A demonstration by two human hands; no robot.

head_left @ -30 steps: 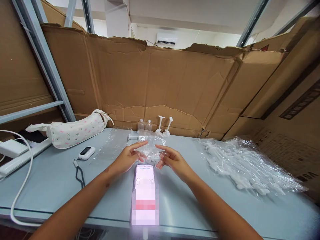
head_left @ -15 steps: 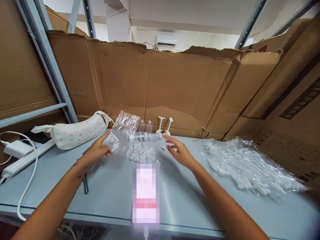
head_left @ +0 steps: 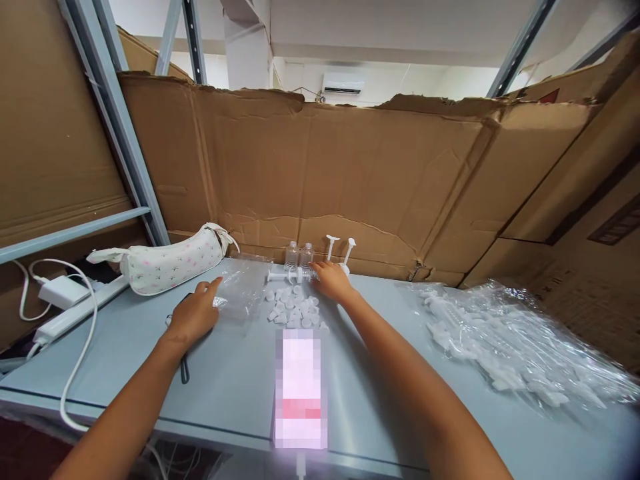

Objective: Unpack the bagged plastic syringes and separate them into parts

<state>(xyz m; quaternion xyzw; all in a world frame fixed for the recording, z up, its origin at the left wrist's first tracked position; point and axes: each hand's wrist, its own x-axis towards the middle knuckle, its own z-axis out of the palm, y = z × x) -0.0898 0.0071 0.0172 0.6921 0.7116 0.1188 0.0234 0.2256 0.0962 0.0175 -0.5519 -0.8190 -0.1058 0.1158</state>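
My left hand (head_left: pixel 194 312) lies flat on the grey table (head_left: pixel 125 353), fingers spread, its fingertips on an empty clear plastic bag (head_left: pixel 239 293). A pile of several small white caps (head_left: pixel 295 310) sits in the middle of the table. Beyond the pile my right hand (head_left: pixel 331 280) reaches to a small clear bottle lying on its side (head_left: pixel 295 274), fingers curled over its end. Two upright clear bottles (head_left: pixel 299 254) and two white pump heads (head_left: pixel 340 249) stand just behind, against the cardboard.
A phone (head_left: pixel 300 383) lies at the near table edge. A floral pouch (head_left: pixel 173 260) and a small white device rest at the left, with a white charger and cables (head_left: pixel 60 293). A clear bag of white pump parts (head_left: pixel 505 340) covers the right side. Cardboard walls (head_left: pixel 350 173) close the back.
The clear bag was lifted off, leaving the white caps in a pile, and my left hand laid it down flat at the left. My right hand moved back to the lying bottle.
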